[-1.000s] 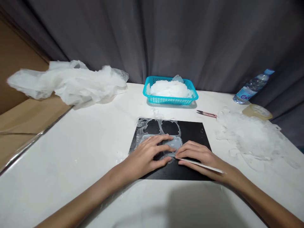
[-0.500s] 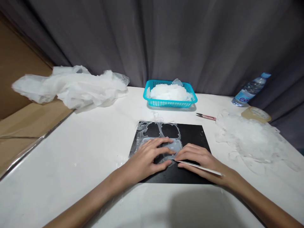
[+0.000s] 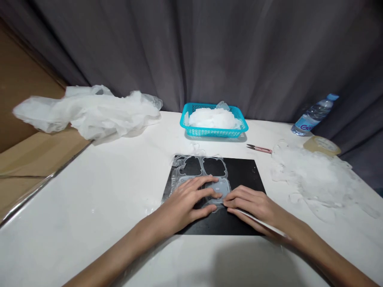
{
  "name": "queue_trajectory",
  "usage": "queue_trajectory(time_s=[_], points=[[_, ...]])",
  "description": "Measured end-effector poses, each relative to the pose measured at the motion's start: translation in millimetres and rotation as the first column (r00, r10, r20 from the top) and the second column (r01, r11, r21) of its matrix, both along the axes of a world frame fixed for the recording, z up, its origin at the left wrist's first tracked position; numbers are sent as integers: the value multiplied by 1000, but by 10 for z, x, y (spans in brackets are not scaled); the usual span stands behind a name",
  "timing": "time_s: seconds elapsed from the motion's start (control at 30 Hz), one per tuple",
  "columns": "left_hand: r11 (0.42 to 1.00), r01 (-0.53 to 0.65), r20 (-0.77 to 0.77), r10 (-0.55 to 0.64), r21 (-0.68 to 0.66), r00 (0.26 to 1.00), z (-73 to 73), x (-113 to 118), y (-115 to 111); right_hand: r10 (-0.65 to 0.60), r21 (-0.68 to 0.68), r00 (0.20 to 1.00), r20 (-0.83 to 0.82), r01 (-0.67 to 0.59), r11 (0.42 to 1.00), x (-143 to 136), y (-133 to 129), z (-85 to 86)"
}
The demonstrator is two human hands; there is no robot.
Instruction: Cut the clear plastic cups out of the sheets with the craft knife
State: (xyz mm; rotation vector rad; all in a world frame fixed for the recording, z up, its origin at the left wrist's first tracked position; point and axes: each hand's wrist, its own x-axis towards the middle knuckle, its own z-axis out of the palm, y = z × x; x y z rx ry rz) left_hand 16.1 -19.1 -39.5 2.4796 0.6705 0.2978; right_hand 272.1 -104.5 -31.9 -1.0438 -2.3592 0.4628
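A translucent plastic sheet (image 3: 220,187) with rounded cut-out outlines lies on a black mat (image 3: 241,171). My left hand (image 3: 193,197) rests on the sheet with its fingers spread, the fingertips pressing one pale rounded panel. At that panel's lower right corner, the fingertips of my right hand (image 3: 249,205) are pinched together. A thin white stick (image 3: 265,225) runs back from those fingers under the palm toward the wrist. Its tip is hidden, and I cannot tell whether the fingertips also grip the film's edge.
Behind the mat stands a turquoise basket (image 3: 214,132) holding white film pieces. Pink-handled thread snips (image 3: 259,149), a heap of clear scraps (image 3: 314,175), a tape roll (image 3: 321,146) and a water bottle (image 3: 314,115) are right. White plastic bags (image 3: 101,111) and cardboard (image 3: 38,151) are left.
My right hand has shifted slightly right and down, and the stick's rear end has swung lower. The left hand stays spread on the sheet. The whole view has moved slightly.
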Motion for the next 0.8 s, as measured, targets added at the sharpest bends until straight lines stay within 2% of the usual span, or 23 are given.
queue_trajectory(time_s=[0.1, 0.23, 0.4, 0.53, 0.8], points=[[1000, -6, 10, 6, -3, 1000, -8, -2, -9, -12, 119, 1000, 24, 9, 993, -14, 0, -72], [1000, -13, 20, 13, -4, 1000, -27, -1, -9, -72, 327, 992, 104, 34, 944, -79, 9, -212], [1000, -19, 36, 19, -14, 999, -42, -7, -4, -93, 311, 967, 236, 15, 950, -66, -46, -274], [998, -33, 56, 36, -49, 998, -33, -21, -19, -90, 292, 958, 273, 6, 956, -8, -111, -292], [997, -50, 69, 54, -64, 996, -45, -45, -13, -123, 449, 941, 316, -34, 893, -156, -110, -249]])
